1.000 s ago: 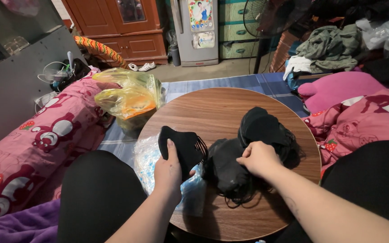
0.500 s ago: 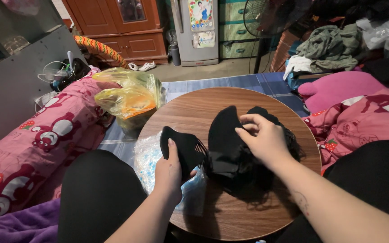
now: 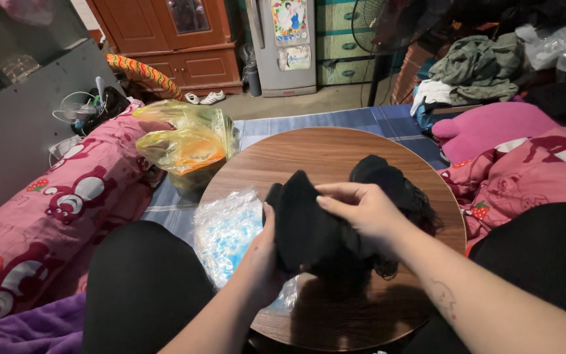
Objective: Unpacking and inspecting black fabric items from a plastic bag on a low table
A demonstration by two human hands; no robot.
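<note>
Both hands hold one black garment above the near half of the round wooden table. The left hand grips it from below and behind — thumb up along the cloth, the other fingers hidden, so I cannot tell how they lie. The right hand curls over the top, fingers together, pinching the folded edge. The garment's long axis runs roughly from near-left to far-right, with a lacy black bunch trailing toward the far side. Whether that bunch is a second piece is unclear. One clear plastic bag lies under the left wrist — one yellow bag sits by the table's far-left edge.
</note>
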